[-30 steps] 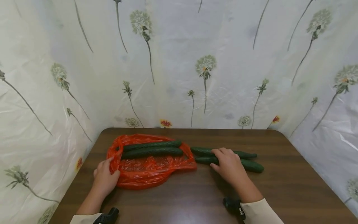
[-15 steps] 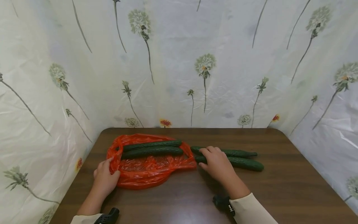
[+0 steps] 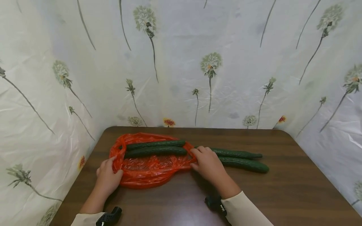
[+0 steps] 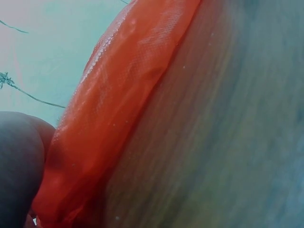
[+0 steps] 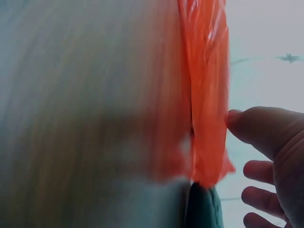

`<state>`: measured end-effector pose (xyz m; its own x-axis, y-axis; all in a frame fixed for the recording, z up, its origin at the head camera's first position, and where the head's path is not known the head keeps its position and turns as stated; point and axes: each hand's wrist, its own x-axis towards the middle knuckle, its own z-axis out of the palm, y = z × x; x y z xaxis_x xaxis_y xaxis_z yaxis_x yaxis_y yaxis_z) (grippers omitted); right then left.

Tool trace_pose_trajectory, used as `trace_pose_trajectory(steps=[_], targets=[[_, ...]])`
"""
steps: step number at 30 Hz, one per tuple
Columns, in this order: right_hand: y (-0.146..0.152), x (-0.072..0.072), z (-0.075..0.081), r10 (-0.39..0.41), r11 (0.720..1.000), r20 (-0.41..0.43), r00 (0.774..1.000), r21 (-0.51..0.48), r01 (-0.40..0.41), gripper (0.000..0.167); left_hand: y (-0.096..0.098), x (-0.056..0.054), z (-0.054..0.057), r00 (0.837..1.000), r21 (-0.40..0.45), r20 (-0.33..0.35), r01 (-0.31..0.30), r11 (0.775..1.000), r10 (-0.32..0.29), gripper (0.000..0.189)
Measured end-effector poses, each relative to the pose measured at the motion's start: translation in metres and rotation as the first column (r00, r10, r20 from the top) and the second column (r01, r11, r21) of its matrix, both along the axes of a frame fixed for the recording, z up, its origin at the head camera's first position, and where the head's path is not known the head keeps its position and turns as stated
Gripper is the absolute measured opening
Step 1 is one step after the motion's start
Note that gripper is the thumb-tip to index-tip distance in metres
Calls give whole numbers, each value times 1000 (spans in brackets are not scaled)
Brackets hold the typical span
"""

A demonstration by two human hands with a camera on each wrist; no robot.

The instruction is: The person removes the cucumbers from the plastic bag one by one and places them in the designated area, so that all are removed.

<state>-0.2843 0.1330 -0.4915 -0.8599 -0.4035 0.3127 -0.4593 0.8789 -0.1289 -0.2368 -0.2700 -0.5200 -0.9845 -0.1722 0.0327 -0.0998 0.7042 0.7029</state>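
The red plastic bag (image 3: 150, 174) lay on the table (image 3: 164, 204) with two cucumbers (image 3: 155, 151) inside its rim, seemingly light, limp and slippery, best held by its gathered ends, where the left hand's (image 3: 107, 176) fingers pinched one side and the right hand's (image 3: 208, 164) parted fingers touched the other.

Both forearms (image 3: 94, 199) extended forward, left grip (image 3: 108, 176) pinching, right grip (image 3: 208, 163) loose, thumb (image 5: 266, 127) parted from fingers (image 5: 262, 199)

Cream sleeves (image 3: 245, 209) cover the forearms, a black device (image 3: 109, 216) at each wrist.
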Motion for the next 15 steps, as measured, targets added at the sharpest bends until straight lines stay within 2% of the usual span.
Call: trace_pose_trajectory(steps=[5,15], targets=[[-17,-1,-1,55,998,-18,998,-6,-55,53,-1,1,-1,1000,2,-2,-3,1000,3,68],[-41,-5,2,70,997,-24,997,-22,-71,52,0,-3,2,1000,-1,-28,2,1000,-2,67]])
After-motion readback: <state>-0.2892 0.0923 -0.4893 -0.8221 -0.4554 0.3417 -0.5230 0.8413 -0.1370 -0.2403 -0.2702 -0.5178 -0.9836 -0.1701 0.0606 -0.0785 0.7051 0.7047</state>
